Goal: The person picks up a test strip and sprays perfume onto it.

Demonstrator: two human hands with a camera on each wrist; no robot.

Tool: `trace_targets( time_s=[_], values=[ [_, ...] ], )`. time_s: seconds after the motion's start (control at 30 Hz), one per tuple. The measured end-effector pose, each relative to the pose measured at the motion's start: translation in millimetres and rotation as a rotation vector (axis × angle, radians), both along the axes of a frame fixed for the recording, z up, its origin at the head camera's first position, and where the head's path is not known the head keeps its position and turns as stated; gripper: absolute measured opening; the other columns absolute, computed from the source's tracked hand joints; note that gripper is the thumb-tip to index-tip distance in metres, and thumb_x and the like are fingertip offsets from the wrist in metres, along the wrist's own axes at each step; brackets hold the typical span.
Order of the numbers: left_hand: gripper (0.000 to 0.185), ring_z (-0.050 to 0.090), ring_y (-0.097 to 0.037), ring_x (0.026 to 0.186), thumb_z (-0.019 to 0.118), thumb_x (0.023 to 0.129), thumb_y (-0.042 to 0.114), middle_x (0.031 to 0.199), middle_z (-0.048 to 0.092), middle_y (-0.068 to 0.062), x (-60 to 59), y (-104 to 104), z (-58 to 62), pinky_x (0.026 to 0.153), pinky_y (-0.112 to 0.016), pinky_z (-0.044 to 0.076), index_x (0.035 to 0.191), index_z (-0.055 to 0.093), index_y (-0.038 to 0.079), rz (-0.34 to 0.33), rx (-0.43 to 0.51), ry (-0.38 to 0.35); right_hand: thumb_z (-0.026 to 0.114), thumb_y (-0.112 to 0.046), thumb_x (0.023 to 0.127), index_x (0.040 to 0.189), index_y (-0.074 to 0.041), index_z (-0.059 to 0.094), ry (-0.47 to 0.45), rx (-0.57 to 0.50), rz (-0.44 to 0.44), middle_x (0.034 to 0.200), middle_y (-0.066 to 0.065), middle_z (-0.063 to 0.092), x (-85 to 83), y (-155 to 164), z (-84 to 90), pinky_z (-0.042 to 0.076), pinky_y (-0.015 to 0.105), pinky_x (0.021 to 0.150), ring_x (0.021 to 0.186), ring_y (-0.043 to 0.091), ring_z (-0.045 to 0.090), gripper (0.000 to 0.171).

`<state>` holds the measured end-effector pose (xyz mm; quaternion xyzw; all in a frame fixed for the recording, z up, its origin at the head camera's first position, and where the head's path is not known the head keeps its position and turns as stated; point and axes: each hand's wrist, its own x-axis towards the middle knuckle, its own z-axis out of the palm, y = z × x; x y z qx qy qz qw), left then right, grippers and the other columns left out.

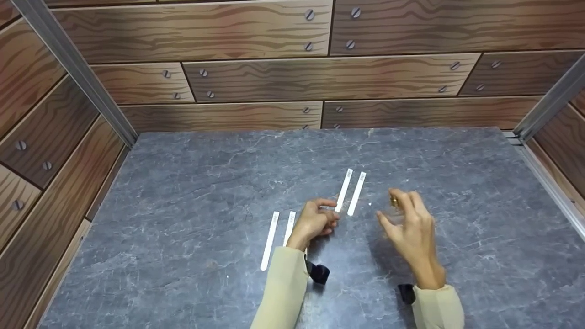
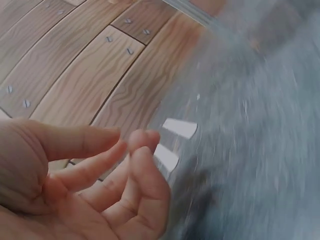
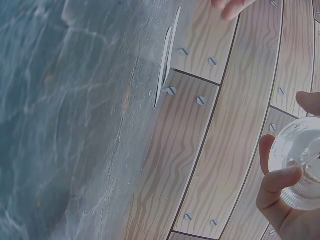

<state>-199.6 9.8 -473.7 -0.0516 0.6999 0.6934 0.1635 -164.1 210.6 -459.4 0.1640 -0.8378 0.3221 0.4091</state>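
Right hand is motion-blurred in head view; the small clear glass bottle it holds shows there only as a gold speck, and in right wrist view it's cut off by the right edge. Left hand covers the lower end of one thin white paper strip; its sleeve hides another's bottom. Grey marble-look tabletop is smeared in left wrist view.

two strips lie on the table, behind and right of two others.
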Motion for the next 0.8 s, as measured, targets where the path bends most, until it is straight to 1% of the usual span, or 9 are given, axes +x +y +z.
trace_targets(
  time_s=[0.1, 0.17, 0.3, 0.43, 0.5, 0.57, 0.7, 0.8],
  values=[
    [0.029, 0.054, -0.009, 0.057, 0.062, 0.090, -0.009, 0.070, 0.061, -0.003, 3.9, -3.5, 0.8, 0.049, -0.018, 0.044, 0.118, 0.067, -0.005, -0.019, -0.095, 0.062, 0.086, 0.005, 0.062, 0.109, 0.003, 0.064, -0.002, 0.002, -0.001, 0.086, 0.017, 0.060, -0.1, 0.0, -0.1, 0.054, 0.052, 0.055, 0.067, 0.033, 0.061, 0.052],
    [0.029, 0.054, -0.011, 0.057, 0.061, 0.089, -0.010, 0.071, 0.061, -0.003, 6.8, -6.0, 1.4, 0.049, -0.019, 0.045, 0.117, 0.068, -0.005, -0.020, -0.140, 0.099, 0.086, 0.005, 0.062, 0.109, 0.003, 0.065, -0.001, 0.002, 0.000, 0.086, 0.016, 0.060, 0.1, -0.3, -0.5, 0.053, 0.052, 0.055, 0.067, 0.033, 0.061, 0.052],
    [0.032, 0.057, -0.014, 0.059, 0.057, 0.087, -0.012, 0.079, 0.065, -0.008, 12.6, -12.4, 1.9, 0.051, -0.021, 0.047, 0.116, 0.068, -0.007, -0.004, -0.170, 0.159, 0.086, 0.005, 0.062, 0.109, 0.003, 0.065, -0.001, -0.003, 0.004, 0.086, 0.016, 0.060, 1.0, -0.8, -0.8, 0.053, 0.051, 0.056, 0.067, 0.033, 0.061, 0.052],
    [0.032, 0.060, -0.018, 0.064, 0.058, 0.088, -0.011, 0.088, 0.067, -0.012, 17.9, -20.3, 2.1, 0.054, -0.023, 0.049, 0.118, 0.067, -0.007, 0.021, -0.181, 0.191, 0.087, 0.004, 0.062, 0.109, 0.003, 0.065, -0.005, -0.002, 0.004, 0.086, 0.016, 0.061, 0.8, -1.1, -0.2, 0.053, 0.052, 0.057, 0.068, 0.033, 0.061, 0.052],
    [0.031, 0.062, -0.018, 0.067, 0.060, 0.089, -0.009, 0.090, 0.068, -0.011, 20.8, -24.3, 2.2, 0.056, -0.023, 0.050, 0.119, 0.067, -0.006, 0.029, -0.210, 0.209, 0.087, 0.005, 0.062, 0.109, 0.003, 0.065, -0.007, 0.000, 0.004, 0.086, 0.016, 0.061, 0.8, -1.1, -0.1, 0.054, 0.051, 0.056, 0.068, 0.033, 0.062, 0.051],
    [0.030, 0.063, -0.017, 0.070, 0.063, 0.089, -0.008, 0.090, 0.068, -0.009, 24.1, -27.9, 2.4, 0.058, -0.023, 0.051, 0.118, 0.068, -0.004, 0.038, -0.262, 0.237, 0.086, 0.005, 0.062, 0.109, 0.003, 0.065, -0.008, 0.001, 0.004, 0.086, 0.016, 0.061, 0.8, -1.2, 0.1, 0.054, 0.051, 0.055, 0.068, 0.033, 0.062, 0.051],
    [0.027, 0.065, -0.016, 0.073, 0.067, 0.087, -0.007, 0.089, 0.070, -0.010, 29.8, -33.7, 2.0, 0.063, -0.026, 0.052, 0.114, 0.069, -0.004, 0.059, -0.352, 0.291, 0.086, 0.006, 0.062, 0.109, 0.003, 0.065, -0.008, 0.002, 0.002, 0.086, 0.016, 0.060, 1.0, -1.2, 0.1, 0.053, 0.052, 0.054, 0.066, 0.033, 0.061, 0.052],
    [0.027, 0.065, -0.017, 0.073, 0.067, 0.086, -0.008, 0.089, 0.070, -0.012, 33.3, -37.0, 2.3, 0.064, -0.027, 0.053, 0.113, 0.070, -0.004, 0.072, -0.375, 0.299, 0.086, 0.006, 0.062, 0.109, 0.002, 0.065, -0.004, 0.004, 0.000, 0.086, 0.016, 0.060, 0.8, -1.3, 0.1, 0.053, 0.052, 0.054, 0.065, 0.033, 0.061, 0.052]
  ],
)
